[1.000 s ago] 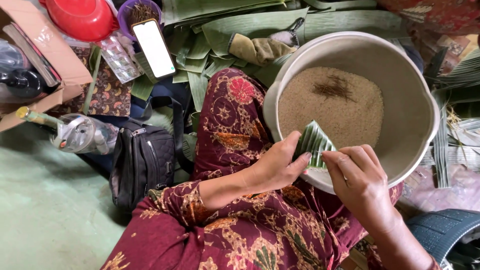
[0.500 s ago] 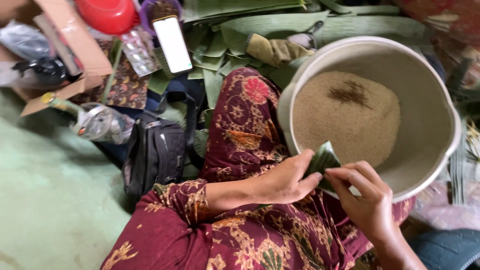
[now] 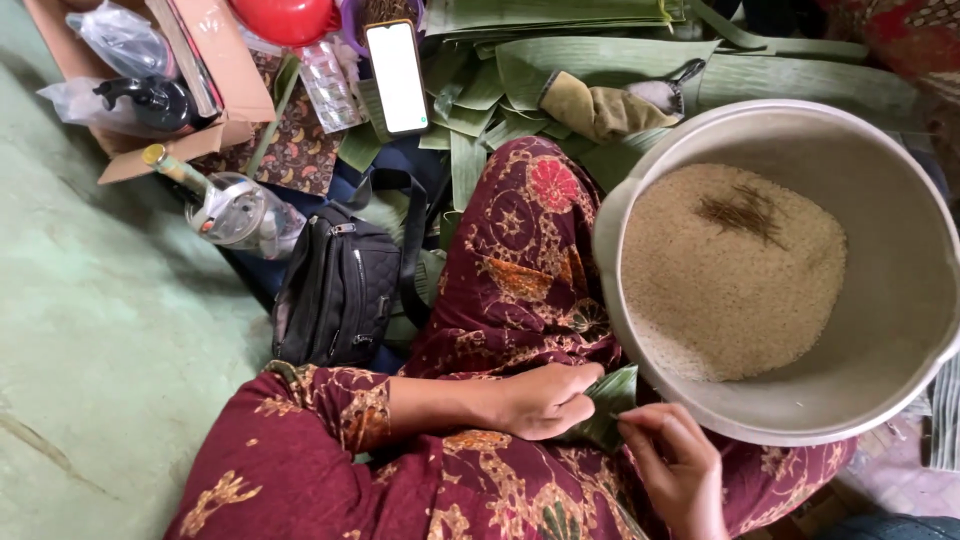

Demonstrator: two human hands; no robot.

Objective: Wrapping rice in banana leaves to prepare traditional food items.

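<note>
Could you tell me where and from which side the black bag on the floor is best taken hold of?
I would grip the black bag by its strap, coming from above on the side nearest the knee. The strap loops up clear of the quilted body there, so fingers should slip under it, while the body looks wide and soft. A bottle crowds the far side.

Right hand cut off at wrist by bottom edge — folded leaf mostly hidden under left hand; red bowl cropped at top.
</note>
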